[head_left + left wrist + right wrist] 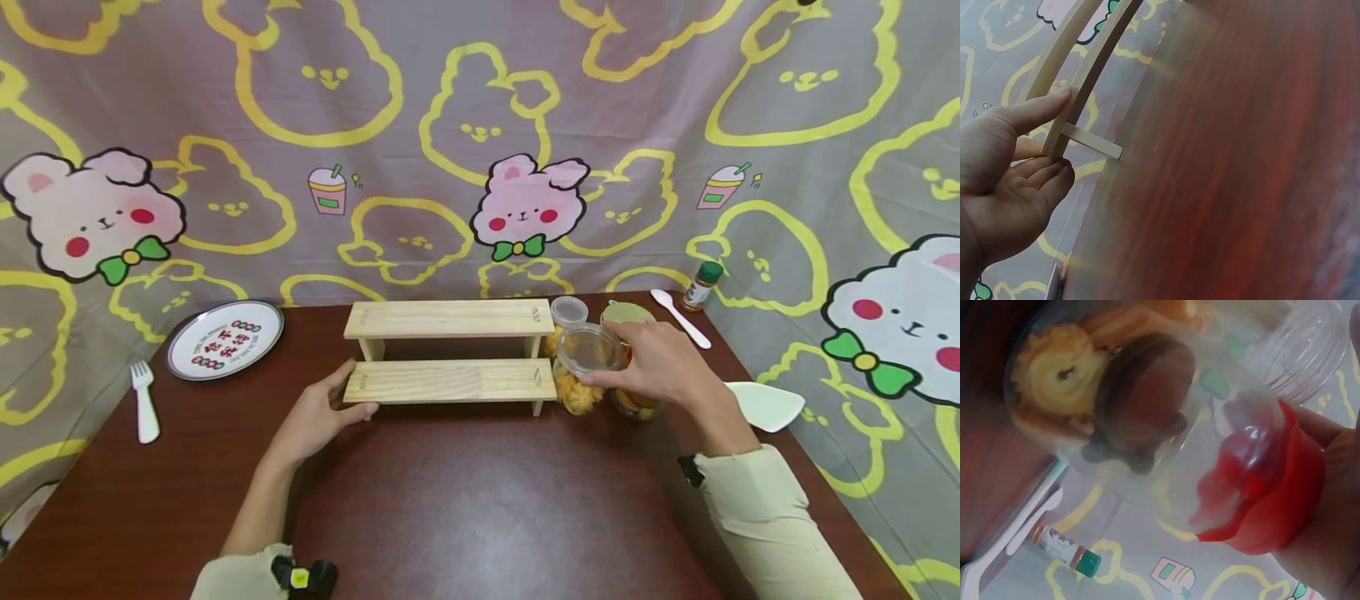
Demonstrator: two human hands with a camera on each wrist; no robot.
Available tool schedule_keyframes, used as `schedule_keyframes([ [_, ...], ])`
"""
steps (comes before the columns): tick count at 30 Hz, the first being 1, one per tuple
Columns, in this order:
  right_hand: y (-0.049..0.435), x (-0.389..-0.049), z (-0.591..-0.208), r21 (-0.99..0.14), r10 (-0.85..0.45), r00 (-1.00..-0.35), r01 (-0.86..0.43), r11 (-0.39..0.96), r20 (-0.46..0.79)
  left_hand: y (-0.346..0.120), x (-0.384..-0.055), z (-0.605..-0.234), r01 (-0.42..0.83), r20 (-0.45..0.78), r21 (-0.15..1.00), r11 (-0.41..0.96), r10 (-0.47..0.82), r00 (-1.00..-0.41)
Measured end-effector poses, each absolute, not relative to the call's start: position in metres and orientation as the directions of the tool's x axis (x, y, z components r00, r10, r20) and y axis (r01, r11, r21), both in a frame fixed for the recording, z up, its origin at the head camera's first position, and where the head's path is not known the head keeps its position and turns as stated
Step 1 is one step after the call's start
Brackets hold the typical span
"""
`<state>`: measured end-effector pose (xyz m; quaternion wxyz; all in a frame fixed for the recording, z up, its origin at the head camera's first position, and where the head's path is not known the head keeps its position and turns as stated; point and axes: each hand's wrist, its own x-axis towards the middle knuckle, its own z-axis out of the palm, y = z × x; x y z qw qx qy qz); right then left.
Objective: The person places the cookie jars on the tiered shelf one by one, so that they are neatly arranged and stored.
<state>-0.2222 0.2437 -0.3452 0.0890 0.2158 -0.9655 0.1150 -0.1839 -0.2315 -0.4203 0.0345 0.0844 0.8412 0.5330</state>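
My left hand [318,421] grips the left end of the lower board of a two-tier wooden rack [453,379]; in the left wrist view, the thumb lies on one side of the board and the fingers curl at the other. Beside the rack's right end, my right hand [663,362] holds a clear-lidded jar of cookies [577,393], thumb on its near side. A smaller lidded jar [568,311] stands behind it. Another jar [637,407] is partly hidden under the right hand. A red, petal-edged item [1272,500] shows close to that hand in the right wrist view.
A round plate [225,342] and a white fork [145,402] lie at the left. On the right are a white spoon [681,318], a green-capped seasoning bottle [701,287] and a pale flat-bladed utensil [765,406]. A patterned cloth [420,108] hangs behind the table.
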Motion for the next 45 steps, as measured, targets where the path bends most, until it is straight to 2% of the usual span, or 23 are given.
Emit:
schedule_keyframes([
  [14,0.241,-0.220,-0.348,-0.214,-0.353,-0.899,-0.410,0.887,0.259,-0.232,-0.184,-0.421,0.130,0.056,0.859,0.495,0.162,-0.985],
  [19,0.242,-0.216,-0.347,-0.304,-0.312,-0.915,-0.382,0.873,0.255,-0.233,-0.183,-0.421,0.134,0.056,0.851,0.508,0.165,-0.985],
  [28,0.250,-0.214,-0.343,-0.450,-0.312,-0.892,-0.438,0.778,0.327,-0.234,-0.185,-0.423,0.125,0.057,0.880,0.459,0.160,-0.986],
  [38,0.248,-0.208,-0.337,-0.600,-0.208,-0.895,-0.423,0.679,0.395,-0.236,-0.185,-0.422,0.076,0.026,0.929,0.361,0.141,-0.990],
  [45,0.245,-0.210,-0.337,-0.677,-0.135,-0.863,-0.471,0.566,0.487,-0.235,-0.185,-0.422,0.080,0.029,0.932,0.355,0.146,-0.989],
])
